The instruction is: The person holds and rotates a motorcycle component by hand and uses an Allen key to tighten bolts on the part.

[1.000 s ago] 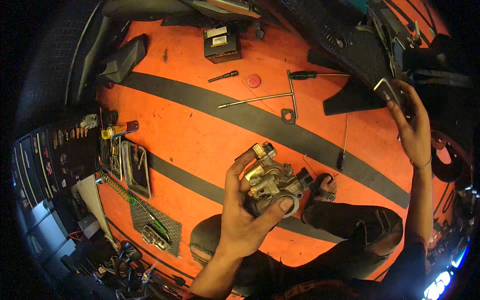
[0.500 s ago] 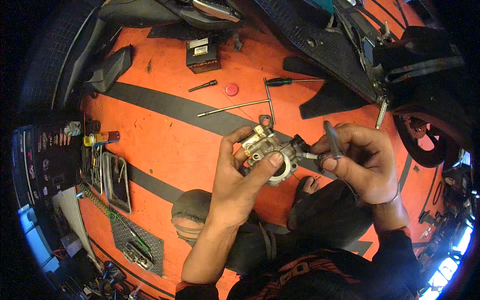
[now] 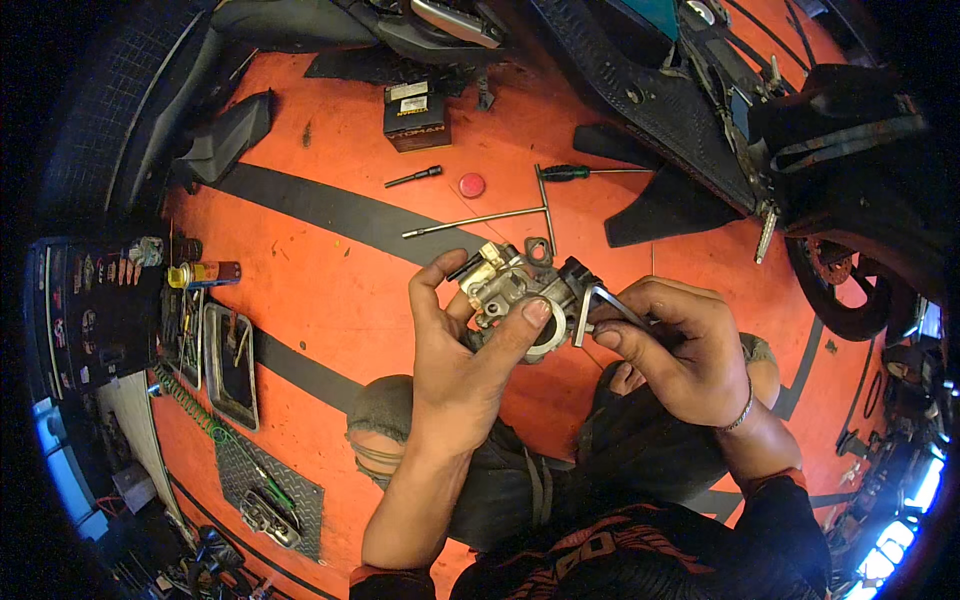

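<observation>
My left hand [image 3: 455, 365] is wrapped round a silver metal throttle body [image 3: 512, 285], its thumb lying across the edge of the round bore. A black connector [image 3: 574, 270] sits at the throttle body's right side. Pinched between the thumb and fingers of my right hand [image 3: 690, 350] is a bent hex key [image 3: 604, 296]. The key's short arm points down beside the right side of the throttle body; whether its tip touches a screw I cannot make out. Both hands are raised above my knees.
Beyond my hands lie a T-handle wrench [image 3: 475, 222], a screwdriver [image 3: 570, 172], a socket bit [image 3: 413, 176], a red cap [image 3: 472, 185] and a black box [image 3: 415, 125]. Scooters stand behind and at right. At left are a spray can [image 3: 208, 273], a metal tray [image 3: 210, 340] and a tool cabinet [image 3: 95, 300].
My right hand has shifted slightly left and turned the hex key, so its bent end now reaches down beside the throttle body. The throttle body has tilted and moved a little left.
</observation>
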Demonstrator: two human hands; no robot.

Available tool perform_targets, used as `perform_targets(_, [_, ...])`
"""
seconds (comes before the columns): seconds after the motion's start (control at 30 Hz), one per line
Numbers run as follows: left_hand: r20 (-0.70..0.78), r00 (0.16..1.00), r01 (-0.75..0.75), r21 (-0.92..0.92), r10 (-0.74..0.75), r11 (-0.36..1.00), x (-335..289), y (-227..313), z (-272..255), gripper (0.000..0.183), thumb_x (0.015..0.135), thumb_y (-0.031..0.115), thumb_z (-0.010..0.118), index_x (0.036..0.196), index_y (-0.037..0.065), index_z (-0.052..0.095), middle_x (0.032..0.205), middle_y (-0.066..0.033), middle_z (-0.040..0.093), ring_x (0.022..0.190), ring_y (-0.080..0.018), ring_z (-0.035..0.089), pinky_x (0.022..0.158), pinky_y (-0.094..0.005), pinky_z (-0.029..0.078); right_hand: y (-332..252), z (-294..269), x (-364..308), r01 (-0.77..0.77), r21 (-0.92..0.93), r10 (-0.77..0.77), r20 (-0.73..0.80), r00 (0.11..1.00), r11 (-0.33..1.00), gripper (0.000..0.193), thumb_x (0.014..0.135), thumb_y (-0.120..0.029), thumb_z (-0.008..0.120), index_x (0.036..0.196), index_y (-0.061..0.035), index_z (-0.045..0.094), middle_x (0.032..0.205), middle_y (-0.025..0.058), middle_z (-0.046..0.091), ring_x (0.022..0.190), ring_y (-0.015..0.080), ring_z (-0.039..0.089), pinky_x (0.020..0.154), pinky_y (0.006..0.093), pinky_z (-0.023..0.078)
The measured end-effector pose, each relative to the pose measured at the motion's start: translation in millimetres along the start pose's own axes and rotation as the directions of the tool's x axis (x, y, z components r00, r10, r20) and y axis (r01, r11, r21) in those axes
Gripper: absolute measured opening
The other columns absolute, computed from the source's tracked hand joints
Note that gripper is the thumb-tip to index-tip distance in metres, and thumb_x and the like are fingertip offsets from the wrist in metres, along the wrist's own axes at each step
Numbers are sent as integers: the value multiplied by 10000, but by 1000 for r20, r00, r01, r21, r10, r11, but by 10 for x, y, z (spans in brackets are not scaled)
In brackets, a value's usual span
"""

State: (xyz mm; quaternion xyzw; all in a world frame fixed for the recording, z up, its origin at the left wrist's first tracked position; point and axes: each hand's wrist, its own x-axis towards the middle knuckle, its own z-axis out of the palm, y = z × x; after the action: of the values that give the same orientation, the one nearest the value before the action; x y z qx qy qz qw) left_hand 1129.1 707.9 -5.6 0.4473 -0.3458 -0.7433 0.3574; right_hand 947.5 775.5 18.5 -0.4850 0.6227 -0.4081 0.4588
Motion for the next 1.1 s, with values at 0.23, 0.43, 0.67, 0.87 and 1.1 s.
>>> perform_targets(0.23, [-38,999,-19,-34,17,999,-7,6,-51,693,836,123,758,1332,29,283,1142,-202,590,988,-203,622,820,-312,545,-78,52,50,15,-151,-21,-39,999,988,141,834,-92,722,922,4,670,759,130,640,624,212,605,573,311,468])
perform_targets(0.43, [-97,995,-3,36,7,999,19,-35,95,632,836,86,725,1332,38,336,1170,-196,569,945,-199,620,789,-307,548,77,-1,72,205,-208,-219,-47,975,956,206,794,-182,760,820,-29,624,712,128,613,616,279,618,555,356,470])
perform_targets(0.67, [-64,993,-101,40,104,994,111,-92,-10,615,863,196,703,1319,-4,342,1066,-201,601,850,-243,651,621,-328,577,219,-27,307,79,-74,-81,-28,996,994,554,730,-401,836,947,13,539,658,106,536,555,184,556,518,331,449])
perform_targets(0.87, [-46,997,-65,58,68,996,152,-65,106,588,896,264,665,1347,48,355,1058,-190,622,776,-280,679,580,-317,564,145,-626,424,60,-389,-146,-197,969,919,471,816,-457,711,742,3,644,703,234,616,703,381,651,616,453,494])
perform_targets(1.1, [-8,1000,-25,59,25,998,254,-78,50,588,904,323,657,1349,81,360,1045,-172,647,759,-291,692,567,-299,542,1310,-2549,821,-651,-710,-47,-684,728,267,219,853,-105,576,1023,-17,683,1044,227,671,982,405,655,851,470,538])
